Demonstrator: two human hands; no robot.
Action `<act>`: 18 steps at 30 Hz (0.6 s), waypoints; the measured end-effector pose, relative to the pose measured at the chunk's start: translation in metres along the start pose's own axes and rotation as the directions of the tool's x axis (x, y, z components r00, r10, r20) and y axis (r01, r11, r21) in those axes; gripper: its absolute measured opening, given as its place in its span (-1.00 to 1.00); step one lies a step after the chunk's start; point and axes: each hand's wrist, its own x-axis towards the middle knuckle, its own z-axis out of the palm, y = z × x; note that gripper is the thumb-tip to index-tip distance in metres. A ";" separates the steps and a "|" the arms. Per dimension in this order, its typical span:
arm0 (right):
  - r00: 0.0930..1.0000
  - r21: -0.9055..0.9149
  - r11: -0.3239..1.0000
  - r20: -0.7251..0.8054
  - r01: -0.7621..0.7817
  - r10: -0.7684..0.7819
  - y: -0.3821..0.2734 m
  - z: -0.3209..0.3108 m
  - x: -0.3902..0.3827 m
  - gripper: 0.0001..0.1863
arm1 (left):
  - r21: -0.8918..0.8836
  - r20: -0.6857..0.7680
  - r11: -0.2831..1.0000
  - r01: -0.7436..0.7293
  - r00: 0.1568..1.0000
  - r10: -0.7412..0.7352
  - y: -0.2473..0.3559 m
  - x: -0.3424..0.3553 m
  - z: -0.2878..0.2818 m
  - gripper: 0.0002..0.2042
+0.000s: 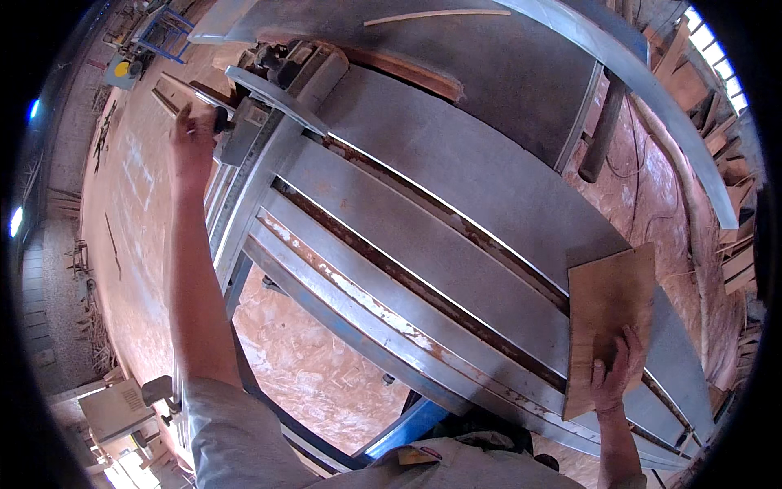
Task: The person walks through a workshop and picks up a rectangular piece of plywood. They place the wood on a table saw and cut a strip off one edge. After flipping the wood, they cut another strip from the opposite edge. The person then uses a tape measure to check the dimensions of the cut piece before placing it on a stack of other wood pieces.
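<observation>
My left hand (194, 134) reaches far forward to the end of a metal fence (247, 134) on the table saw's left side. Its fingers are curled closed beside a black knob (221, 121); what they grip, if anything, is hidden. On the right, my right hand (621, 368) lies on a rectangular light-brown wooden board (607, 293), with its fingers stretched out over the near half. The board rests on the grey metal saw table (456, 204), across the long slots near the right end.
A curved metal rail (603, 49) arches over the far side. One thin wood strip (436, 15) lies on the dark surface beyond the table. Wood offcuts (684, 81) are piled at far right. Sawdust covers the floor (130, 187). A blue frame leg (399, 432) stands below the near edge.
</observation>
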 end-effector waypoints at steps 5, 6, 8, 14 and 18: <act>1.000 0.041 0.999 -0.003 -0.003 0.003 0.001 0.000 0.000 -0.42 | -0.671 0.052 0.581 0.460 0.811 -0.582 -0.043 -0.030 -0.003 -0.61; 1.000 0.012 1.000 0.000 0.006 -0.006 0.000 0.000 -0.001 -0.42 | -0.722 0.083 0.512 0.465 0.794 -0.603 -0.055 -0.031 0.005 -0.61; 1.000 -0.003 1.000 0.004 0.019 -0.019 -0.001 -0.002 0.002 -0.43 | -0.810 0.138 0.367 0.457 0.758 -0.638 -0.070 -0.034 0.011 -0.61; 0.999 0.061 0.997 0.017 -0.036 0.035 -0.001 -0.001 0.001 -0.38 | -0.762 0.091 0.497 0.414 0.830 -0.551 -0.062 -0.047 0.013 -0.69; 1.000 0.044 0.999 0.010 -0.029 0.029 0.003 0.001 -0.002 -0.36 | -0.843 0.373 0.178 0.507 0.790 -0.486 -0.060 -0.042 0.019 -0.72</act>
